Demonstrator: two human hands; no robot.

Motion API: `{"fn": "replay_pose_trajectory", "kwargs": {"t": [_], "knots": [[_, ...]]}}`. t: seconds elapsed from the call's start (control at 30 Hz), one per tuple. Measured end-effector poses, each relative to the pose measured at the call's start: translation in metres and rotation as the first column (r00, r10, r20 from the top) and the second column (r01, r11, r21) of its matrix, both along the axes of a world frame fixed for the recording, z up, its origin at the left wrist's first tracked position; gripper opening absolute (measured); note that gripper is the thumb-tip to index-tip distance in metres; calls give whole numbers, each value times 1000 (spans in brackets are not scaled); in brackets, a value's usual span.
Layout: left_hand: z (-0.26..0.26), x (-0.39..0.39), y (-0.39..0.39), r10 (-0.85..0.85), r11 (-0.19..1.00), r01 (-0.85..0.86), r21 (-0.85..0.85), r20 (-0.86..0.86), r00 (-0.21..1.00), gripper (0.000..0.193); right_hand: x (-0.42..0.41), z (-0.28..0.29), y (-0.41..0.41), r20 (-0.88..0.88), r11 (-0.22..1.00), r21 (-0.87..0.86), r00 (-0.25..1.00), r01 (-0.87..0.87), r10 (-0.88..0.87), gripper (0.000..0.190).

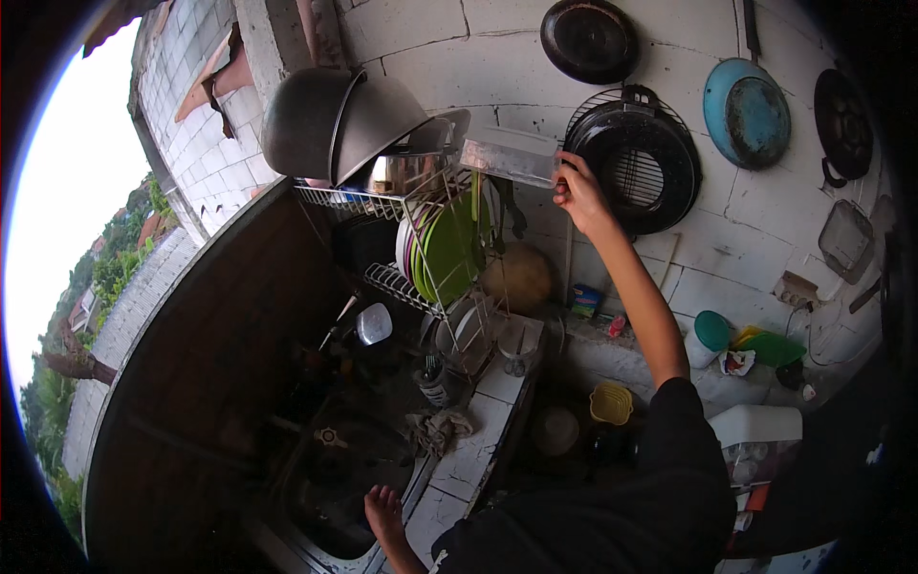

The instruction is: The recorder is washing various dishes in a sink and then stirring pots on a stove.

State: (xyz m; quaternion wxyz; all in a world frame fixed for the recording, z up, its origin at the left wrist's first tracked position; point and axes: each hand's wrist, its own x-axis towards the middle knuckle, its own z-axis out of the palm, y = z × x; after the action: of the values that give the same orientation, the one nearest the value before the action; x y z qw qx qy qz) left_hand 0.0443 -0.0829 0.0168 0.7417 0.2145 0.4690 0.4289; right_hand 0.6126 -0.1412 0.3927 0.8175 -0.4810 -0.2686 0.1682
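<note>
My right hand [577, 188], raised at the end of an outstretched arm, grips the near end of a clear plastic container [509, 154]. The container is beside the top of a metal dish rack [351, 199], next to large metal pots [380, 129] and a shiny steel pot [405, 174]. Green plates [448, 251] stand upright on the rack's middle level. My left hand [386, 511] is low, over the edge of a dark steel sink [351, 466], with its fingers slightly curled; I see nothing held in it.
A crumpled cloth [439, 430] lies on the tiled counter [470, 448] by the sink. A jar of utensils [432, 384] stands behind it. Black pans and a blue pan [749, 115] hang on the block wall. A yellow basket [611, 403] sits low at the right.
</note>
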Motion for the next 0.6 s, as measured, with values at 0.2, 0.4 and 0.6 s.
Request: {"fn": "replay_pose_trajectory", "kwargs": {"t": [0.2, 0.4, 0.6], "knots": [[-10, -11, -3, -7, 1000, 7, 3, 18, 1000, 43, -13, -8, 1, -4, 989, 45, 990, 138, -138, 35], [-11, -12, -3, -2, 1000, 1, 17, 42, 999, 41, -18, -13, 2, -20, 993, -17, 993, 119, -119, 34], [-8, -6, 0, 0, 1000, 0, -22, 11, 1000, 44, -16, -15, 3, -37, 996, 21, 995, 90, -90, 36]]}}
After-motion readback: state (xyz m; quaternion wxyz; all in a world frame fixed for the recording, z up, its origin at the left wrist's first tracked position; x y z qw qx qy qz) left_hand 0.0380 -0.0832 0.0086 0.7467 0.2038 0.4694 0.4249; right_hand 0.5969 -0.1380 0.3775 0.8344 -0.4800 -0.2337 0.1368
